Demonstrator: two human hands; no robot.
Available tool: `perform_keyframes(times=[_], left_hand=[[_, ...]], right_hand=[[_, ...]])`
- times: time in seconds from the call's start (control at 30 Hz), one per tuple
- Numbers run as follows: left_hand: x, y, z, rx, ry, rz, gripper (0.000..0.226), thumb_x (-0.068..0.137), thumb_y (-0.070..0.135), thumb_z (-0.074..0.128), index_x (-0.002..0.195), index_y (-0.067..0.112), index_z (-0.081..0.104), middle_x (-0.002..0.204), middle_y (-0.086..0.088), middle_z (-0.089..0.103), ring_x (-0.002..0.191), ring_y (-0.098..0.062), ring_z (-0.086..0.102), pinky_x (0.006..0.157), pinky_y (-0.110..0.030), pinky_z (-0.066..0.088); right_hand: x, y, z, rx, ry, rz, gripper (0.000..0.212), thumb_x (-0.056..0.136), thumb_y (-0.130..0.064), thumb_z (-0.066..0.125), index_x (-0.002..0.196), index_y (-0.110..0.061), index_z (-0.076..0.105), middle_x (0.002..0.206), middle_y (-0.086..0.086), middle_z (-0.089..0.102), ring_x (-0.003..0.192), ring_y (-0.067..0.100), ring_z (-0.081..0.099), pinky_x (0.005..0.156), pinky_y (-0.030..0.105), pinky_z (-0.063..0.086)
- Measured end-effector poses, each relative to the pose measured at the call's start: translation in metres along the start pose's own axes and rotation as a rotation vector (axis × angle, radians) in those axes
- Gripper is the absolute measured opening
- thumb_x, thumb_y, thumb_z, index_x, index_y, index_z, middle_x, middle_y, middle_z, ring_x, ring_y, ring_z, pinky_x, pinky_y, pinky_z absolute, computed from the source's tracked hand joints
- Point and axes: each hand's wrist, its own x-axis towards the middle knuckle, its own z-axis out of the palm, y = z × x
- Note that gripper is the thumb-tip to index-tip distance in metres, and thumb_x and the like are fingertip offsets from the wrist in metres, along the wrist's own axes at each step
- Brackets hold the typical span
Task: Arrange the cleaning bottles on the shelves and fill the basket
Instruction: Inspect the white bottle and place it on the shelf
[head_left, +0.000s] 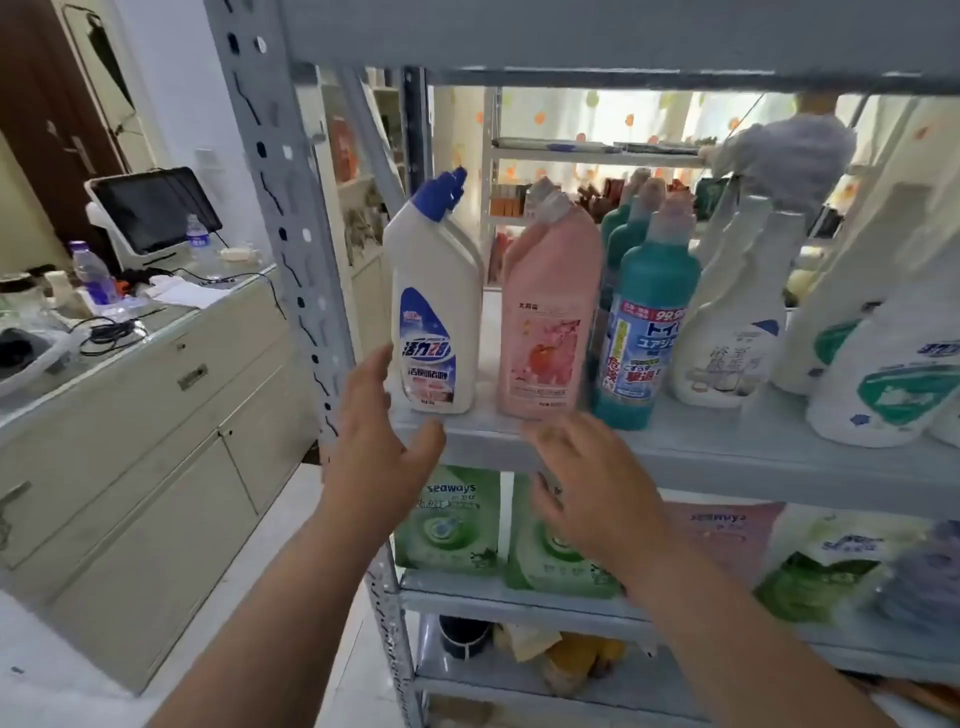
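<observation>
A white bottle with a blue cap (434, 296) stands upright at the left end of the grey shelf (727, 457). Beside it stands a pink bottle (548, 317), then a teal bottle (647, 322) with more teal ones behind, and white spray bottles (727, 332) further right. My left hand (376, 441) is open just below and left of the white bottle, fingers near its base, holding nothing. My right hand (592, 483) is open in front of the shelf edge under the pink bottle, also holding nothing. No basket is in view.
Green refill pouches (452, 519) and other pouches fill the shelf below. The rack's perforated grey post (291, 218) rises at the left. A cream counter (130, 415) with a screen, water bottles and cables stands left of the rack.
</observation>
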Motion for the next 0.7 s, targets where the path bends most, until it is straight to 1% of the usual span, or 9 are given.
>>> perform_keyframes(times=[0.07,0.13,0.23,0.3,0.37,0.4,0.53,0.63,0.7], left_hand=[[0.023,-0.006,0.004,0.045,-0.013,-0.019,0.088,0.089,0.027,0.075,0.156,0.037,0.018,0.159,0.010,0.027,0.149,-0.018,0.031,0.120,-0.049,0.033],[0.043,-0.011,0.008,0.052,-0.061,-0.098,0.091,0.089,0.034,0.075,0.157,0.035,0.016,0.159,0.006,0.033,0.147,-0.014,0.035,0.118,-0.042,0.034],[0.059,-0.025,0.017,0.040,-0.064,-0.108,0.078,0.088,0.034,0.075,0.148,0.035,0.026,0.112,0.044,0.049,0.101,0.026,0.050,0.087,-0.011,0.039],[0.067,-0.030,0.020,0.018,-0.073,-0.141,0.058,0.090,0.030,0.074,0.134,0.038,0.037,0.100,0.040,0.056,0.091,0.020,0.058,0.074,-0.012,0.040],[0.074,-0.031,0.023,0.027,-0.065,-0.163,0.036,0.091,0.029,0.073,0.116,0.035,0.048,0.103,0.024,0.065,0.093,0.001,0.065,0.074,-0.023,0.049],[0.075,-0.031,0.023,0.035,-0.068,-0.166,0.031,0.091,0.029,0.074,0.109,0.036,0.050,0.101,0.020,0.066,0.091,-0.001,0.065,0.072,-0.025,0.050],[0.063,-0.016,0.016,-0.014,-0.070,-0.155,0.029,0.091,0.030,0.075,0.095,0.041,0.049,0.095,0.021,0.065,0.086,0.007,0.061,0.064,-0.015,0.045],[0.034,-0.002,0.007,-0.044,-0.050,-0.137,0.023,0.091,0.039,0.072,0.104,0.039,0.053,0.103,0.014,0.069,0.091,0.000,0.067,0.069,-0.018,0.049],[0.004,0.009,0.000,-0.141,-0.055,-0.142,0.025,0.086,0.052,0.072,0.103,0.044,0.055,0.105,0.012,0.073,0.094,-0.003,0.070,0.070,-0.019,0.055]], right_hand=[[0.006,-0.003,0.015,-0.057,-0.031,0.053,0.055,0.089,-0.027,0.070,0.142,-0.016,0.059,0.125,0.006,0.061,0.116,0.025,0.056,0.099,0.045,0.050],[0.003,-0.004,0.029,-0.079,-0.027,0.128,0.058,0.086,-0.029,0.071,0.142,-0.018,0.060,0.124,0.006,0.058,0.115,0.027,0.055,0.099,0.048,0.048],[-0.002,-0.002,0.048,-0.077,0.088,0.139,0.059,0.083,-0.027,0.072,0.140,-0.018,0.059,0.121,0.006,0.053,0.115,0.029,0.052,0.101,0.049,0.044],[-0.004,0.000,0.054,-0.087,0.144,0.126,0.062,0.082,-0.025,0.074,0.141,-0.015,0.058,0.122,0.009,0.053,0.116,0.032,0.053,0.102,0.051,0.044],[-0.005,0.000,0.059,-0.085,0.141,0.143,0.065,0.081,-0.023,0.078,0.142,-0.013,0.058,0.123,0.012,0.055,0.117,0.034,0.054,0.102,0.054,0.045],[-0.006,-0.001,0.060,-0.076,0.129,0.147,0.067,0.080,-0.024,0.079,0.143,-0.013,0.057,0.124,0.012,0.055,0.118,0.035,0.055,0.103,0.055,0.046],[-0.005,-0.002,0.048,-0.045,0.041,0.136,0.067,0.083,-0.025,0.077,0.146,-0.016,0.055,0.127,0.010,0.055,0.122,0.034,0.053,0.108,0.053,0.043],[-0.001,-0.002,0.030,0.108,-0.054,0.145,0.058,0.094,-0.039,0.066,0.148,-0.025,0.051,0.133,-0.004,0.048,0.129,0.020,0.040,0.115,0.040,0.034],[-0.001,-0.004,0.015,0.376,-0.084,0.179,0.050,0.097,-0.054,0.056,0.144,-0.040,0.048,0.132,-0.030,0.041,0.129,-0.003,0.037,0.112,0.018,0.031]])
